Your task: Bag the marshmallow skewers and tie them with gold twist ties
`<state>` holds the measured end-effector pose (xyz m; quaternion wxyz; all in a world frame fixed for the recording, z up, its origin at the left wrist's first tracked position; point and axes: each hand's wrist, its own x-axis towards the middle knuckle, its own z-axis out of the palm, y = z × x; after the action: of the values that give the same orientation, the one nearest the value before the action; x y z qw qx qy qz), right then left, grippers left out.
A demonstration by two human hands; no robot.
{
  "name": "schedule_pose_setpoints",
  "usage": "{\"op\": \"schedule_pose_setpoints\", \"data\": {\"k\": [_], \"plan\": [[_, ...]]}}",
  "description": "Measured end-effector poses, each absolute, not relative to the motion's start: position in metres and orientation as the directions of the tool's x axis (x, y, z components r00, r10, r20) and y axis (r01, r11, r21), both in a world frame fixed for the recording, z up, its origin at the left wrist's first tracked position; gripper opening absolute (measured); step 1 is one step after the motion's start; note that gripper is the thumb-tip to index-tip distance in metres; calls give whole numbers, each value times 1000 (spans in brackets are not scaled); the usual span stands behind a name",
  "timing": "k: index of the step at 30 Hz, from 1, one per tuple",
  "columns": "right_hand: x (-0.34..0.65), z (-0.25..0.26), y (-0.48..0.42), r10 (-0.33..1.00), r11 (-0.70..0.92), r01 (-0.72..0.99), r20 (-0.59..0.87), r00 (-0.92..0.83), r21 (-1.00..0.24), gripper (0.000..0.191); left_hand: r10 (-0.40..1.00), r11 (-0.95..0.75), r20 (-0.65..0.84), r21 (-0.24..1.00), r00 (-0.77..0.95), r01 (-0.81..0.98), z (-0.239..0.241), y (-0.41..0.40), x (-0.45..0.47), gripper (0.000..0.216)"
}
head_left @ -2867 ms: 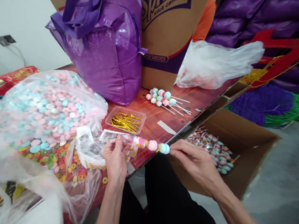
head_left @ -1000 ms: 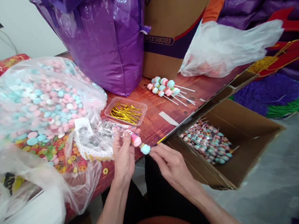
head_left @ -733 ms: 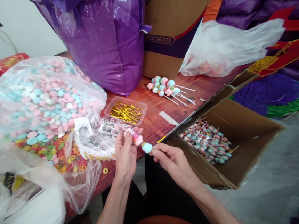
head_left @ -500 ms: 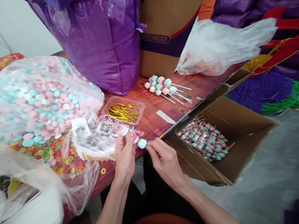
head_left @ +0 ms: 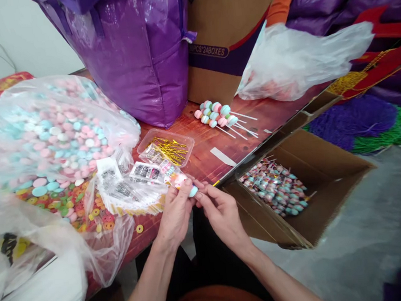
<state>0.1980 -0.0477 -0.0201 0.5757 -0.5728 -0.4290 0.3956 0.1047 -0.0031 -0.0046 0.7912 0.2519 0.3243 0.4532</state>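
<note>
Near the table's front edge, my left hand (head_left: 178, 213) is closed around a candy skewer (head_left: 192, 191) with pink, white and blue sweets. A clear printed wrapper (head_left: 167, 166) stretches from the fingers up and left, around or against the sweets. My right hand (head_left: 223, 211) pinches at the skewer's lower end beside the blue sweet; the stick is hidden by the fingers. Just beyond lies a fan of flat printed wrappers (head_left: 119, 183). Behind it, a clear plastic tray (head_left: 189, 146) holds gold twist ties (head_left: 172, 150).
Bags of pink and blue sweets (head_left: 65, 134) and ring gummies (head_left: 56, 203) fill the left. Unwrapped candy skewers (head_left: 214, 114) lie at the back. An open carton (head_left: 334, 195) of wrapped skewers (head_left: 274, 186) stands right, below table height. A purple bag (head_left: 133, 67) stands behind.
The skewer and printed wrapper have come together in my left hand, with the wrapper now showing above the fingers. My right hand has moved closer to the left one.
</note>
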Motion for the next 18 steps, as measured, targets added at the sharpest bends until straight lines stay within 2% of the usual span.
{"op": "schedule_pose_setpoints", "data": {"k": [2,4,7,10,18], "plan": [[196,-19,-47,937,18,-7,14,348,-1000,19,872,473,-284,696,398,-540,-2,-3,102,27],[198,-17,-48,939,11,18,17,343,-1000,20,864,486,-299,706,405,-515,-1,1,98,32],[202,-17,-50,948,-11,113,26,317,-994,23,916,399,-297,742,269,-539,-2,9,93,37],[203,-21,-49,945,-30,175,29,327,-984,24,945,325,-278,749,172,-577,-5,13,93,30],[191,-28,-37,924,-15,280,93,370,-960,24,936,352,-282,729,211,-587,-10,5,98,31]]}}
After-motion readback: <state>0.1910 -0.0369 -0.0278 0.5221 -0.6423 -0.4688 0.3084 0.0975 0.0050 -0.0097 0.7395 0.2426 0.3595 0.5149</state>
